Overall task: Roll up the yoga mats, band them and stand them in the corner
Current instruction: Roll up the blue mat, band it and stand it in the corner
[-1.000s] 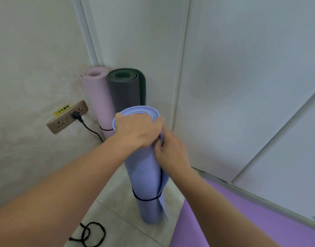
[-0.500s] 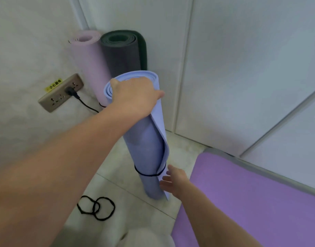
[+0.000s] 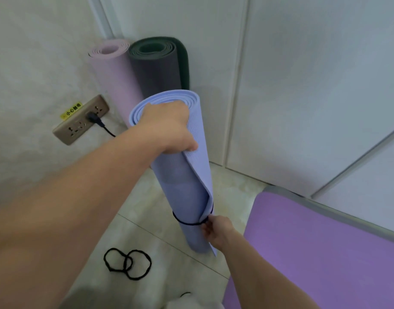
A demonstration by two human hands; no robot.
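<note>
A rolled blue-lilac yoga mat [image 3: 180, 186] stands upright on the floor tiles, its outer flap loose along the right side. My left hand [image 3: 167, 128] grips its top end, fingers curled over the rim. A black band [image 3: 187, 222] circles the roll low down. My right hand [image 3: 215, 227] pinches that band at the roll's right side. Behind, in the corner, stand a rolled pink mat [image 3: 115, 72] and a rolled dark grey-green mat [image 3: 158, 68].
Two loose black bands [image 3: 128, 263] lie on the tiles at the lower left. A purple mat [image 3: 325, 253] lies flat on the floor at the right. A wall socket [image 3: 80, 120] with a black plug and cable sits left of the mats.
My right hand left the top of the roll, dropped to the floor end and now pinches the black band. My left hand stayed on the top end.
</note>
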